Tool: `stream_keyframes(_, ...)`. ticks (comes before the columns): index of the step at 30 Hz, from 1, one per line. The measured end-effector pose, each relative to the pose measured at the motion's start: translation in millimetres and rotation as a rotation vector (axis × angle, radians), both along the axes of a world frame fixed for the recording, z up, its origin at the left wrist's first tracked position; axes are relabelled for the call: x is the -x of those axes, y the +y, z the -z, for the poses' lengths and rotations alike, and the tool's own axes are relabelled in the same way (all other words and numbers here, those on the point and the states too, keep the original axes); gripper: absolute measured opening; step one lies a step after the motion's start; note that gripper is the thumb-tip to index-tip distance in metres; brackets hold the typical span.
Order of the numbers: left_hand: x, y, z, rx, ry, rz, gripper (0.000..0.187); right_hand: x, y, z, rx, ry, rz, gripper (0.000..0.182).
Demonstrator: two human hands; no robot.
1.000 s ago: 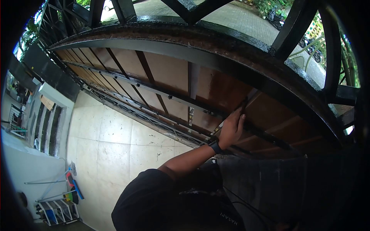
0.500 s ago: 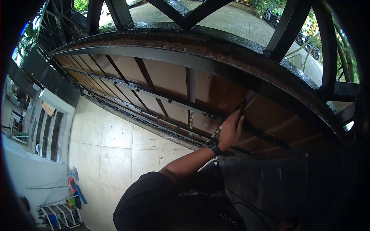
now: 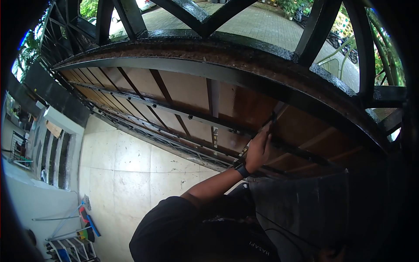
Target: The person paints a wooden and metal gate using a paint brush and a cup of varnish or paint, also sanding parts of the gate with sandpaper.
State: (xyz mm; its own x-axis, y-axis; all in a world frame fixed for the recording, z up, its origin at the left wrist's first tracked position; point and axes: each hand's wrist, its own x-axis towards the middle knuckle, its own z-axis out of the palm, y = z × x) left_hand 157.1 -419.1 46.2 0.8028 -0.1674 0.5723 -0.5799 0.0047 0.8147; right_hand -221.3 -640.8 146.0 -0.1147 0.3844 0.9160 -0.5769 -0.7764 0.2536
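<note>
My left hand (image 3: 258,150), with a dark watch on its wrist, is raised against the inner side of a gate (image 3: 187,94) of brown panels and black metal bars. Its fingers are closed round a slim dark tool (image 3: 273,117), whose upper end touches the panel beside a pale upright strip. I cannot tell the tool's exact kind. Around it, the panel surface (image 3: 251,105) is a glossy, darker reddish brown than the lighter panels to the left. Low at the right edge, my right hand (image 3: 329,253) shows only as a dim patch in deep shadow, its fingers obscured.
Black lattice bars (image 3: 203,28) top the gate, with a paved yard (image 3: 174,19) beyond. Pale floor tiles (image 3: 131,174) lie below. Steps (image 3: 56,153) are at the left; brooms (image 3: 89,222) and a white rack (image 3: 72,249) stand at lower left. A dark surface (image 3: 305,205) fills the lower right.
The view has shifted slightly. My left hand sits a little lower and further left in the picture, still holding the slim dark tool against the panel.
</note>
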Motion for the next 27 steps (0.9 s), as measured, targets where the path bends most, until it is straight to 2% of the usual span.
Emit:
stream_keyframes(2, 13.4, 11.1, -2.6, 0.014, -0.035, 0.031, 0.046, -4.1, 8.3, -0.6, -0.025, 0.009, -0.043, 0.034)
stream_keyframes(4, 32.7, 26.7, 2.2, -0.029, -0.221, 0.141, 0.054, 4.8, 10.5, 5.5, -0.041, 0.013, -0.058, 0.034)
stream_keyframes(5, 41.7, 32.6, 5.7, -0.030, -0.221, 0.147, 0.054, 22.0, 8.1, 15.3, -0.111, 0.069, 0.084, 0.038)
stream_keyframes(6, 50.3, 38.4, 8.6, 0.019, -0.263, 0.290, 0.054, 35.6, 4.7, 22.4, -0.182, 0.125, 0.225, 0.049)
stream_keyframes(7, 54.3, 44.5, 10.9, 0.069, -0.303, 0.434, 0.054, 46.7, -2.7, 27.2, -0.184, 0.127, 0.230, 0.049)
stream_keyframes(8, 55.8, 52.8, 7.2, 0.069, -0.298, 0.443, 0.054, 58.2, -10.3, 30.2, -0.151, 0.207, 0.221, 0.041)
stream_keyframes(10, 61.8, 69.3, -3.7, -0.199, -0.101, 0.723, 0.046, 75.4, -11.2, 30.3, -0.126, 0.298, 0.245, 0.040)
stream_keyframes(11, 63.5, 72.3, -1.8, -0.197, -0.092, 0.757, 0.046, 79.2, -9.7, 30.7, -0.150, 0.338, 0.282, 0.041)
stream_keyframes(13, 64.1, 74.5, 2.9, -0.257, 0.100, 0.784, 0.035, 81.8, 1.7, 30.5, -0.209, 0.390, 0.374, 0.045)
stream_keyframes(14, 61.7, 76.1, 1.1, -0.242, 0.119, 0.834, 0.027, 76.5, 7.7, 28.7, -0.242, 0.399, 0.425, 0.048)
stream_keyframes(16, 63.3, 79.4, 1.9, -0.205, 0.131, 0.884, 0.025, 44.2, 29.4, 17.8, -0.330, 0.428, 0.497, 0.050)
stream_keyframes(18, 67.4, 79.7, -3.2, -0.113, 0.141, 0.904, 0.022, -1.2, 62.8, 31.4, -0.447, 0.431, 0.140, 0.058)
stream_keyframes(19, 69.6, 82.0, -8.7, -0.116, 0.140, 0.918, 0.022, -42.4, 97.1, 51.6, -0.765, 0.330, -0.281, 0.065)
stream_keyframes(20, 70.8, 84.5, -14.5, -0.111, 0.208, 0.955, 0.021, -59.6, 119.6, 64.6, -0.982, 0.521, -0.522, 0.074)
stream_keyframes(21, 70.5, 86.3, -19.8, -0.106, 0.273, 0.992, 0.020, -108.5, 139.4, 68.3, -1.015, 0.529, -0.955, 0.081)
stream_keyframes(22, 68.8, 87.6, -24.3, -0.111, 0.268, 1.006, 0.020, -126.1, 157.3, 76.7, -1.015, 0.517, -0.945, 0.081)
stream_keyframes(24, 63.3, 89.6, -32.9, -0.302, 0.219, 0.967, 0.023, -146.0, 181.2, 88.7, -1.533, 0.470, -1.633, 0.060)
stream_keyframes(25, 62.0, 89.4, -37.4, -0.309, 0.217, 0.976, 0.023, -150.0, 186.7, 89.8, -1.533, 0.458, -1.630, 0.060)
stream_keyframes(27, 58.8, 90.1, -44.4, -0.264, 0.322, 0.901, 0.023, -155.6, 195.6, 91.7, -1.903, 0.392, -1.665, 0.047)
